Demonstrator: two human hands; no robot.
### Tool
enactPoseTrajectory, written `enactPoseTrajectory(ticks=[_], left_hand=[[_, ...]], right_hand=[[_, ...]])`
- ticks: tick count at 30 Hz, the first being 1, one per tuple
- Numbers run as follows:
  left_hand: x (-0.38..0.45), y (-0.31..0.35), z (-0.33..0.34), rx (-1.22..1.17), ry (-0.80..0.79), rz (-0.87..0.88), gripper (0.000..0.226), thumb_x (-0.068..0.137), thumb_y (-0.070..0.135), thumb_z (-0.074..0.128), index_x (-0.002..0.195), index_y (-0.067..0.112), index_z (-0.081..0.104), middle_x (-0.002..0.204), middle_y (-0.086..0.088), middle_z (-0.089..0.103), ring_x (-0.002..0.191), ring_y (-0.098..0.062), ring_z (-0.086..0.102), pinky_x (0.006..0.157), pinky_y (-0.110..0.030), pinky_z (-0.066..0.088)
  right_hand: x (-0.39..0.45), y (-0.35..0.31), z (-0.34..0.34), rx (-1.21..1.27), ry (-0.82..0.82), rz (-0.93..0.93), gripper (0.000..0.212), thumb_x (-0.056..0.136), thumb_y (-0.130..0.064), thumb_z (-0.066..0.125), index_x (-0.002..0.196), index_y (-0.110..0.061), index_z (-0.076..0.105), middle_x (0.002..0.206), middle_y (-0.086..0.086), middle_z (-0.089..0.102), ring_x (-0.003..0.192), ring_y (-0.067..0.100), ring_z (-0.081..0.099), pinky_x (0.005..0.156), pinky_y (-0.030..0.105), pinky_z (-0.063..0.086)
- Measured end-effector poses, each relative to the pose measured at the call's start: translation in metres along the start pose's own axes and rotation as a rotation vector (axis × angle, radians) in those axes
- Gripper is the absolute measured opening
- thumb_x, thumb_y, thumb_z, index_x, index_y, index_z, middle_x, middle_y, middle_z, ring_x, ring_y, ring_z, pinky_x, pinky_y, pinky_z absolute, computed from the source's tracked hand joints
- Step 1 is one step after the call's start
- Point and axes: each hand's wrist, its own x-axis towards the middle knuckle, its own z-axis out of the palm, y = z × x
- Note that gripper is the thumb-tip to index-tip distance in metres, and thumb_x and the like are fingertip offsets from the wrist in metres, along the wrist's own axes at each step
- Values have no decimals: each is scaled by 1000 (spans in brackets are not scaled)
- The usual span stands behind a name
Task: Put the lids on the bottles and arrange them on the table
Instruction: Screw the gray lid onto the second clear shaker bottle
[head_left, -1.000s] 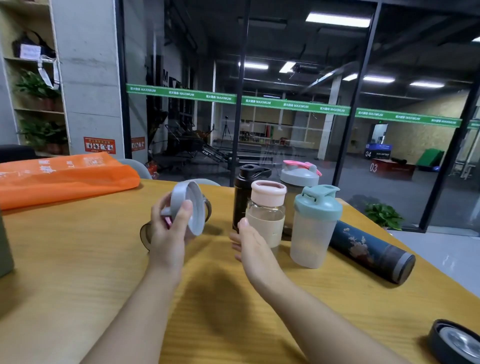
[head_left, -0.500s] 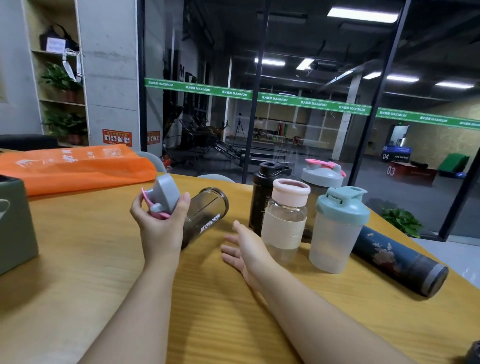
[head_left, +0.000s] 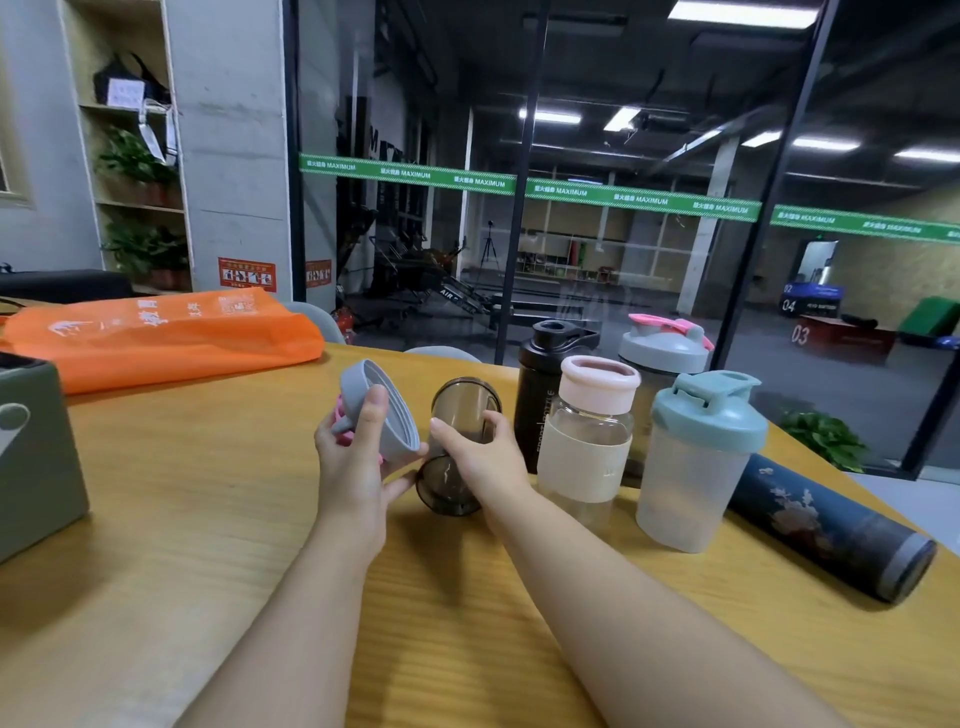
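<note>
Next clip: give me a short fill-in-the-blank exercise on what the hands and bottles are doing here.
1. The left hand holds a grey ____.
2. The right hand grips the ____-tinted bottle, which has no lid.
3. The dark blue flask by the table edge is ____, not standing.

Missing words: lid; brown; lying down

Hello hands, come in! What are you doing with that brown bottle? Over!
Left hand grips grey lid. Right hand holds smoky bottle, uncapped, tilted. Capped bottles close right, none between.

Left hand (head_left: 353, 467) holds grey lid (head_left: 382, 410); right hand (head_left: 480, 457) grips smoky bottle (head_left: 457, 447)
</note>
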Motion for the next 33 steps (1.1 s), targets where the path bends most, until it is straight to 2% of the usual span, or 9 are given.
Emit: enactPoseTrajectory(ticks=[7,11,13,16,19,24,27,30,33], left_hand=[[1,-6,-2,-34,32,-42,65,81,43,66,135,23,35,105,-4,54,87,-36,67,72,-45,56],[1,-8,-1,22,56,-37,61,82,46,66,132,27,35,101,0,52,73,-31,67,71,-47,57],[1,-7,-2,39,78,-16,63,82,49,66,133,33,33,103,1,53,73,-31,68,71,-47,57],[0,-7,-4,67,110,66,78,79,47,69,142,41,24,120,2,47,91,-33,68,79,-47,56],[-3,-8,-5,110,123,172,83,79,41,71,146,40,22,132,11,37,119,-25,51,89,-47,52],[-5,-8,-6,86,114,227,88,76,45,68,148,39,17,135,12,33,117,-17,46,98,-49,48],[-4,-10,-8,130,126,217,102,66,62,67,148,42,11,140,9,34,120,-22,48,99,-51,46],[-3,-10,-5,-21,102,85,84,83,42,68,148,34,15,130,2,40,112,-23,51,90,-48,52],[-7,-5,1,-156,-42,-99,44,87,32,65,125,21,46,113,-7,50,106,-33,57,80,-43,58]], right_hand=[[-1,3,0,-48,3,35,101,68,-43,77,148,-25,18,146,7,38,130,28,42,96,39,43],[-16,8,-12,-83,-16,15,94,68,-46,77,142,-13,29,133,7,48,117,24,51,71,25,46],[-24,12,-19,-121,8,-11,86,68,-46,76,135,-9,37,115,4,52,102,18,53,75,26,46],[-36,17,-28,-154,3,-58,77,69,-42,74,130,-12,39,104,-3,51,96,15,53,87,32,50],[-52,20,-40,-181,-25,-100,71,71,-40,73,130,-19,37,105,-4,54,97,15,57,83,28,51],[-74,27,-66,-240,-66,-213,70,70,-43,74,127,-30,35,111,-8,55,93,5,58,69,16,47],[-80,28,-85,-266,-76,-297,70,65,-48,76,123,-34,39,113,-14,56,97,2,58,77,22,53],[-83,30,-107,-216,-112,-310,66,63,-44,79,117,-37,42,113,-15,57,98,5,61,81,32,57],[-82,32,-130,-171,-105,-349,62,58,-43,79,111,-40,47,111,-14,58,98,7,62,86,39,55]])
